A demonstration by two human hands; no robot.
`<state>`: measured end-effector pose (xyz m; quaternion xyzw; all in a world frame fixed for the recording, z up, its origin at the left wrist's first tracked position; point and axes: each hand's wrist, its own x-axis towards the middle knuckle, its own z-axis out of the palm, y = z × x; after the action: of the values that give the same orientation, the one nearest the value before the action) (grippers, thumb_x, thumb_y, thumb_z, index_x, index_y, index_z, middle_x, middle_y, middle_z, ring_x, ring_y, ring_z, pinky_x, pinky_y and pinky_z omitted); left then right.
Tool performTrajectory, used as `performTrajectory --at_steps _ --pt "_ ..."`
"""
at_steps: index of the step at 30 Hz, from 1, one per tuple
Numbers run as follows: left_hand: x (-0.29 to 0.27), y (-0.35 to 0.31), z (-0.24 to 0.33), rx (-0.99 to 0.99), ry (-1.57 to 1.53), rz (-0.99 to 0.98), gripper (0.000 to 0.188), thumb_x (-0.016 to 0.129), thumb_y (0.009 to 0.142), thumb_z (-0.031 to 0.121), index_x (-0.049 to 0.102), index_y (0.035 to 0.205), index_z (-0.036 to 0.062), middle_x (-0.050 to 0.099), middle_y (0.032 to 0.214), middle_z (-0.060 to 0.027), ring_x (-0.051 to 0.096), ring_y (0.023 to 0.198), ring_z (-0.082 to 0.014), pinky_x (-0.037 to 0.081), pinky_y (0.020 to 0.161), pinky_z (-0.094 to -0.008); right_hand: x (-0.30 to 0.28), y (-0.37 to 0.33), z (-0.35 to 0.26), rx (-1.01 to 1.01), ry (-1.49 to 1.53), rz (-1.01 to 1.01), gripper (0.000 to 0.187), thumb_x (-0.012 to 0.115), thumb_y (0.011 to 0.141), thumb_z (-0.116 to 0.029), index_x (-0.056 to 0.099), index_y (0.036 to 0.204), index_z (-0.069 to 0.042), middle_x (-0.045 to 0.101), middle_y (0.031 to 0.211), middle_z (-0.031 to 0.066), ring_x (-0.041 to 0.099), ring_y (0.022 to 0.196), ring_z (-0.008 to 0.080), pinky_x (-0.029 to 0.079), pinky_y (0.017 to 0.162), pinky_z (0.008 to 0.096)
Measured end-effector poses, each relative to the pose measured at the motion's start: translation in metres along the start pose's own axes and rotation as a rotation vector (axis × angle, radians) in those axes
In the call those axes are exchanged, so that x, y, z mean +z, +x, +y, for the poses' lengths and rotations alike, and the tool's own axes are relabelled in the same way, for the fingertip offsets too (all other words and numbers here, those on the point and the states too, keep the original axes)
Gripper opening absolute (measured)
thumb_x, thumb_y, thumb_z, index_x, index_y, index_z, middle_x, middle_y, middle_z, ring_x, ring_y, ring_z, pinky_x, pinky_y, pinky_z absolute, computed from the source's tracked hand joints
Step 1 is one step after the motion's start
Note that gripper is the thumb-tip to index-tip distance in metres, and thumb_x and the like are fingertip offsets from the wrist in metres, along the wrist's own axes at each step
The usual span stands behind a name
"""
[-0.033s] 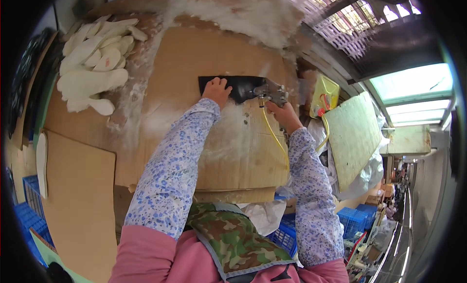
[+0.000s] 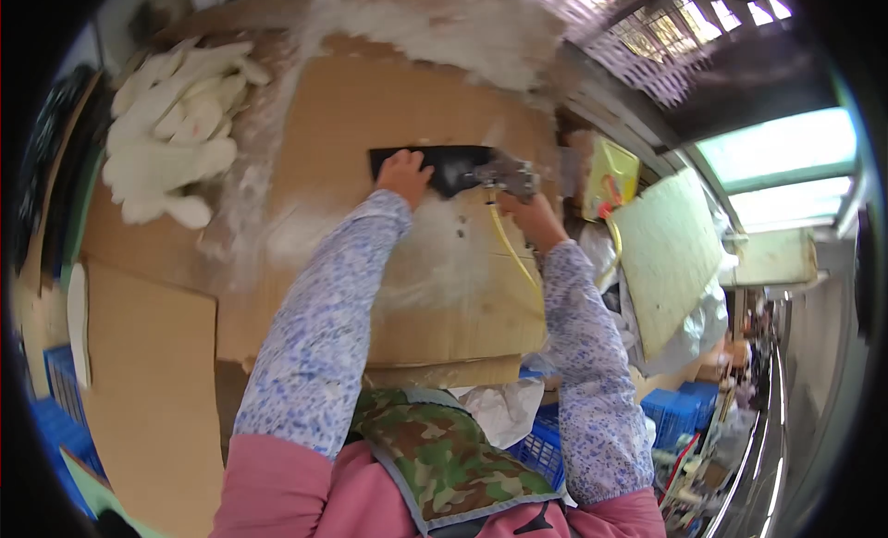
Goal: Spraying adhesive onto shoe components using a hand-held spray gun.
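Observation:
A flat black piece [image 2: 459, 159], wide at its right end, lies on the whitened cardboard [image 2: 416, 302]. My left hand [image 2: 403, 177] holds it down at its left end, fingers bent with the tips pressing on it; the thumb is hard to make out. My right hand [image 2: 531, 216] is closed around a metal spray gun [image 2: 509, 175], whose nozzle points left at the wide end of the piece. From the gun a yellow hose [image 2: 510, 247] hangs down towards my right forearm. Pale mist blurs the surface around the nozzle.
Cream insole-shaped pieces [image 2: 171, 136] are heaped at the far left. A yellow container [image 2: 610, 173] stands on the right, beside a pale board [image 2: 671, 260] and crumpled plastic. A cardboard sheet [image 2: 153, 381] leans at the near left, above blue crates [image 2: 65, 436].
The whole view has shifted slightly, so hands, black piece and spray gun appear a little further left. Both hands keep their hold.

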<state>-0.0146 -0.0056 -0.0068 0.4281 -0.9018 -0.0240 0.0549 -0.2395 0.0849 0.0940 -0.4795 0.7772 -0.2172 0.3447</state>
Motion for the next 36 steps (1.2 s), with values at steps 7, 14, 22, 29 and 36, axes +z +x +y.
performTrajectory --at_steps 7,14,22,29,36 --pt "0.001 -0.013 -0.012 -0.007 -0.033 0.029 0.045 0.052 0.084 0.011 0.056 0.127 0.0208 0.048 0.12 -0.0107 0.044 0.113 -0.0283 0.04 0.091 -0.0399 0.019 -0.004 -0.014 -0.128 -0.159 0.024 0.038 0.065 0.079 -0.038 0.069 0.088 -0.001 0.068 0.079 0.0153 0.065 0.077 0.0288 0.049 0.069 0.0388" --pt "-0.012 -0.011 -0.004 0.028 -0.006 0.008 0.048 0.052 0.083 0.009 0.054 0.13 0.0186 0.048 0.115 -0.0113 0.045 0.108 -0.0283 0.041 0.089 -0.0386 0.011 -0.014 -0.021 -0.058 -0.093 0.008 0.042 0.065 0.079 -0.039 0.068 0.089 0.002 0.068 0.083 0.018 0.065 0.082 0.0324 0.049 0.074 0.0404" --pt "-0.013 -0.011 -0.006 0.034 0.024 0.004 0.05 0.053 0.083 0.009 0.053 0.131 0.0204 0.047 0.114 -0.0105 0.045 0.107 -0.0273 0.042 0.088 -0.0379 0.012 -0.012 -0.021 -0.081 -0.114 -0.012 0.043 0.065 0.079 -0.039 0.067 0.092 0.002 0.068 0.082 0.0176 0.066 0.083 0.0315 0.049 0.075 0.0406" --pt "-0.012 -0.01 -0.007 0.033 0.013 -0.012 0.051 0.054 0.082 0.007 0.053 0.131 0.0204 0.046 0.115 -0.0106 0.045 0.107 -0.0274 0.043 0.089 -0.0381 0.012 -0.01 -0.02 -0.077 -0.088 -0.029 0.042 0.065 0.079 -0.039 0.068 0.091 0.001 0.068 0.082 0.0168 0.066 0.082 0.0309 0.049 0.075 0.0403" --pt "-0.013 -0.012 -0.007 0.029 0.016 -0.001 0.05 0.054 0.082 0.009 0.053 0.13 0.0205 0.047 0.116 -0.0105 0.045 0.109 -0.0274 0.042 0.09 -0.0383 0.017 -0.006 -0.017 -0.049 -0.066 -0.006 0.042 0.066 0.077 -0.039 0.069 0.092 0.001 0.069 0.082 0.0158 0.067 0.083 0.0299 0.05 0.075 0.0386"
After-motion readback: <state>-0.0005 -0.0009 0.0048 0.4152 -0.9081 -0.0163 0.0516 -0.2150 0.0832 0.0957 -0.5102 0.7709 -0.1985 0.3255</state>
